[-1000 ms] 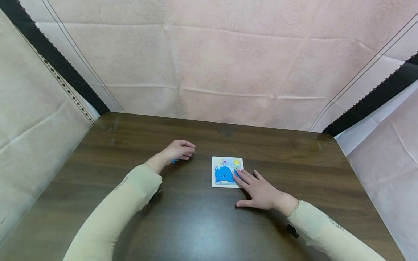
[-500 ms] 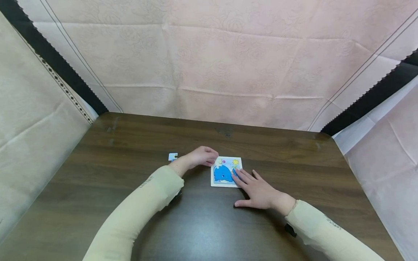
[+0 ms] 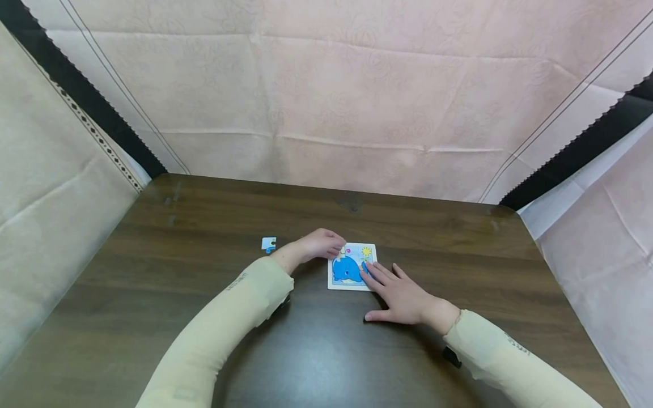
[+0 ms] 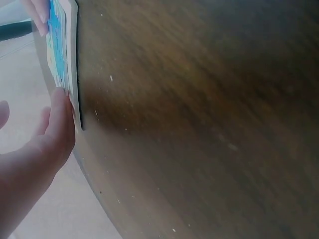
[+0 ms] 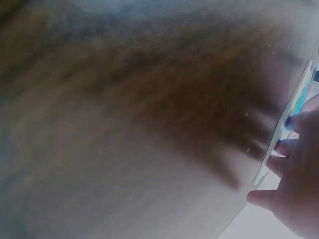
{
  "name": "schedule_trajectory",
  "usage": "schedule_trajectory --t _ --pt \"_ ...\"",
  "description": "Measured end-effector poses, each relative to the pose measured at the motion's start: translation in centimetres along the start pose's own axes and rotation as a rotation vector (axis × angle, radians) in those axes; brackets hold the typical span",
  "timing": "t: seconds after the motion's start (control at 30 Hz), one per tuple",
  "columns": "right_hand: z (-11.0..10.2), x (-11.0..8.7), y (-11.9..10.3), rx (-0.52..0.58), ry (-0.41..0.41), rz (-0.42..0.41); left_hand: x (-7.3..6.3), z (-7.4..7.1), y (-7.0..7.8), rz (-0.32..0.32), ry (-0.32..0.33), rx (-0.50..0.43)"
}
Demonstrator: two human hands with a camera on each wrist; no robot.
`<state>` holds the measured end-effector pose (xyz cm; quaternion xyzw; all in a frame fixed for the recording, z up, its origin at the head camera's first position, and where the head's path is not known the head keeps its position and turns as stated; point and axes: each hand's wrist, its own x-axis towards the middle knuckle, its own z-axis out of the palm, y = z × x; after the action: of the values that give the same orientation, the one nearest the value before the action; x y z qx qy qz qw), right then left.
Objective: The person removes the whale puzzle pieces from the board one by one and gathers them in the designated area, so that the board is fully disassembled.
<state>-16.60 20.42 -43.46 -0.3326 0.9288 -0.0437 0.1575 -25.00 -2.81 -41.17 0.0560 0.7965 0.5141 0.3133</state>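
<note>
A small jigsaw puzzle point(image 3: 347, 270) with a blue whale, a yellow sun and a white border lies flat on the table. At its upper left corner my left hand point(image 3: 320, 245) has its fingers bent down, pinching what looks like a pale puzzle piece, mostly hidden by the fingertips. In the left wrist view, a fingertip of the left hand point(image 4: 47, 137) meets the puzzle's edge. My right hand point(image 3: 405, 297) is spread flat, its fingertips resting on the puzzle's right side. In the right wrist view, the fingers point(image 5: 279, 164) reach over the puzzle's border point(image 5: 285, 115).
A loose puzzle piece point(image 3: 268, 244), pale blue and blue, lies on the table left of the left hand. The dark wooden table point(image 3: 316, 357) ends at a pale patterned cloth point(image 3: 326, 102) behind it. More cloth hangs at both sides.
From beside the loose piece, my left hand has moved right to the puzzle's upper left corner. This uncovers the loose piece. The right hand has stayed on the puzzle.
</note>
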Motion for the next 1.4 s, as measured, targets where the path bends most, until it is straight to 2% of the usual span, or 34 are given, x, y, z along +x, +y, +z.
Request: schedule_trajectory --t 0.3,0.57,0.7,0.93,1.17,1.4 --pt "-0.1 0.1 -0.1 0.002 -0.011 0.001 0.4 0.2 0.0 -0.01 0.01 -0.016" --pt "-0.2 0.1 -0.1 0.002 -0.013 0.001 1.4 0.7 0.0 -0.025 0.089 0.029" --pt "-0.4 0.2 0.0 0.007 -0.015 -0.005 1.9 0.9 -0.2 -0.005 0.126 0.055" --pt "-0.8 0.3 0.5 0.019 0.01 0.018 2.0 1.3 -0.3 0.03 0.161 0.081" --pt "-0.6 0.5 1.1 0.012 0.014 0.045 2.1 1.6 -0.3 0.015 0.171 0.072" --pt "-0.6 0.8 1.1 0.005 0.01 0.043 2.0 1.9 0.0 -0.005 0.213 0.06"
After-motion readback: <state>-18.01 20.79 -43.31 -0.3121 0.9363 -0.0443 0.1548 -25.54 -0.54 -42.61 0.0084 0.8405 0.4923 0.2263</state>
